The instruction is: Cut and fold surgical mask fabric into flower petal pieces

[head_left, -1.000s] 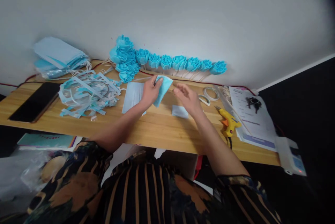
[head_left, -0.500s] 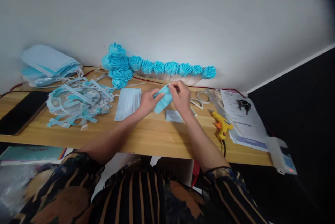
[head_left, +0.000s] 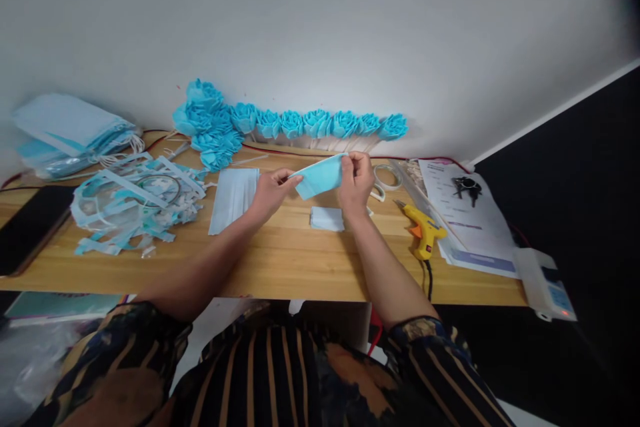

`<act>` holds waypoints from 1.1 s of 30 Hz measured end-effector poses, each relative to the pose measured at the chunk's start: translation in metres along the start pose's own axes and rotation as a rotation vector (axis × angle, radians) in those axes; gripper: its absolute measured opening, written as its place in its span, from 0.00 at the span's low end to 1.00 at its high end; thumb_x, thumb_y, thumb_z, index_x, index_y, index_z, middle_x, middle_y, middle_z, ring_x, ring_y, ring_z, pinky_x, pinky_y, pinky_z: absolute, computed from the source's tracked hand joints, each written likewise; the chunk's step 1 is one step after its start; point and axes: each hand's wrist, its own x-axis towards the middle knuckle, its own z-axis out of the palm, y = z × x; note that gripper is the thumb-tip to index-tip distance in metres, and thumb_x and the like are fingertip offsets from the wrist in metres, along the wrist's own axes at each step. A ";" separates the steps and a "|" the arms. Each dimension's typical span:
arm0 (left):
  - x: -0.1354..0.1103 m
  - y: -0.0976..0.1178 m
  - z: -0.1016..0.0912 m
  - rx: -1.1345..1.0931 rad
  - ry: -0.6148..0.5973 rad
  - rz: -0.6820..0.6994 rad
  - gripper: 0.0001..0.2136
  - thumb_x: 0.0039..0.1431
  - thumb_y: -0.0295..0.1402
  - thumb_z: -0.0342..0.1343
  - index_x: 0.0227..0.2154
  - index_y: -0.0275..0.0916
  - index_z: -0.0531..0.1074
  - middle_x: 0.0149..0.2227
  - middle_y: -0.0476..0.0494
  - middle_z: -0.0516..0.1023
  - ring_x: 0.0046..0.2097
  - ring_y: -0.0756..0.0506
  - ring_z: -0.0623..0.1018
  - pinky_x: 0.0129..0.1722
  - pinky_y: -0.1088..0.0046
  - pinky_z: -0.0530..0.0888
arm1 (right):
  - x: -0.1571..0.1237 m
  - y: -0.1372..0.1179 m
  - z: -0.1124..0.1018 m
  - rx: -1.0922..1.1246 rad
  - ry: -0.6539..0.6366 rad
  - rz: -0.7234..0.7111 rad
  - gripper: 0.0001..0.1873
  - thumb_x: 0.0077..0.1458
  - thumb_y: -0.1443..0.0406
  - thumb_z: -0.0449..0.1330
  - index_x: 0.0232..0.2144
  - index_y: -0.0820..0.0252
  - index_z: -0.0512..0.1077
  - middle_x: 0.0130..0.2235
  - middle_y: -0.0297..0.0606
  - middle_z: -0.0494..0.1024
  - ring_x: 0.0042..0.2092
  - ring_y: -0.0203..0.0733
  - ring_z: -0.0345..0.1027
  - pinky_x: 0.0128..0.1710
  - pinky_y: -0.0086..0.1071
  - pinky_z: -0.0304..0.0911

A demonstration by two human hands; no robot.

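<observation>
Between both hands a light blue piece of face-mask fabric [head_left: 321, 178] is stretched out above the table. My left hand [head_left: 273, 195] pinches its left end between thumb and fingers. At the upper right corner, my right hand [head_left: 357, 182] grips the other end. Below it on the wood lies a small stack of pale cut pieces [head_left: 327, 218]. A larger stack of pale blue mask sheets [head_left: 234, 199] sits left of my left hand. Scissors [head_left: 378, 192], partly hidden, lie just beyond my right hand.
Blue fabric flowers [head_left: 317, 123] line the wall. Mask scraps [head_left: 143, 197], packed masks [head_left: 70, 124] and a phone [head_left: 37, 227] lie left. At right are a yellow glue gun [head_left: 424, 230], a tape roll [head_left: 388, 177], papers [head_left: 465, 234], keys [head_left: 467, 188] and a white power box [head_left: 545, 284].
The fabric piece, tilted and bunched before, is now drawn out wider and flatter. My hands have moved apart, the left one leftward and the right one rightward. The camera view has shifted slightly.
</observation>
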 end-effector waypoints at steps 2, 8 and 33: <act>-0.001 0.001 0.000 0.007 -0.007 0.000 0.17 0.48 0.49 0.67 0.21 0.38 0.77 0.22 0.49 0.72 0.26 0.50 0.65 0.27 0.73 0.60 | 0.001 0.000 0.000 0.007 0.001 0.006 0.18 0.63 0.49 0.52 0.37 0.55 0.69 0.32 0.35 0.75 0.35 0.42 0.69 0.39 0.34 0.64; -0.001 0.003 0.001 0.022 -0.033 -0.001 0.16 0.49 0.46 0.65 0.22 0.38 0.76 0.22 0.50 0.70 0.26 0.51 0.64 0.27 0.73 0.58 | 0.004 -0.002 -0.004 0.036 -0.008 -0.006 0.17 0.62 0.51 0.54 0.39 0.57 0.72 0.36 0.37 0.78 0.38 0.43 0.70 0.41 0.34 0.63; 0.005 -0.002 -0.003 -0.111 -0.007 -0.082 0.15 0.47 0.44 0.68 0.29 0.36 0.80 0.24 0.50 0.75 0.20 0.55 0.62 0.21 0.74 0.59 | 0.007 0.001 -0.006 0.010 0.060 -0.155 0.18 0.65 0.50 0.54 0.33 0.57 0.71 0.28 0.32 0.72 0.30 0.38 0.63 0.33 0.32 0.59</act>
